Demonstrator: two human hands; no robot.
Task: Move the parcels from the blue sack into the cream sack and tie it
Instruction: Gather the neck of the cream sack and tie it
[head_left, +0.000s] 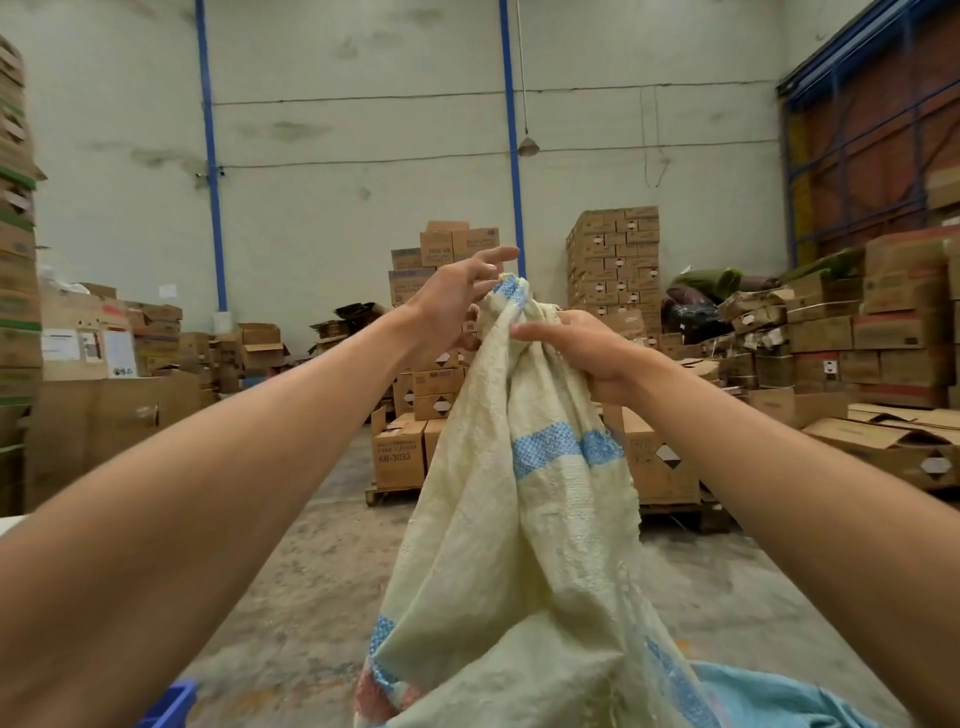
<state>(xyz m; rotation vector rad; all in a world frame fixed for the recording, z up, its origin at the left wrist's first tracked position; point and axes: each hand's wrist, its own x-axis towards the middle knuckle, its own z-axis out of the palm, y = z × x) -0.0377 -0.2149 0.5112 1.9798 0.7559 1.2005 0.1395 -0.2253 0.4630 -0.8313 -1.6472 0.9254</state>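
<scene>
The cream sack (498, 525), woven with blue stripes, is stretched upward in front of me, its mouth gathered into a bunch at the top. My right hand (582, 353) grips the gathered neck just below the top. My left hand (457, 296) is at the very top of the bunch, thumb and lower fingers at the fabric, forefinger stretched out past it. A corner of the light blue sack (769, 696) shows at the bottom right, beside the cream sack's base. No parcels are visible.
Pallets of stacked cardboard boxes (613, 260) stand ahead on the concrete floor (291, 582). More cartons pile up at the left (21, 291) and right (893, 322). A blue plastic crate edge (171, 701) sits at the bottom left.
</scene>
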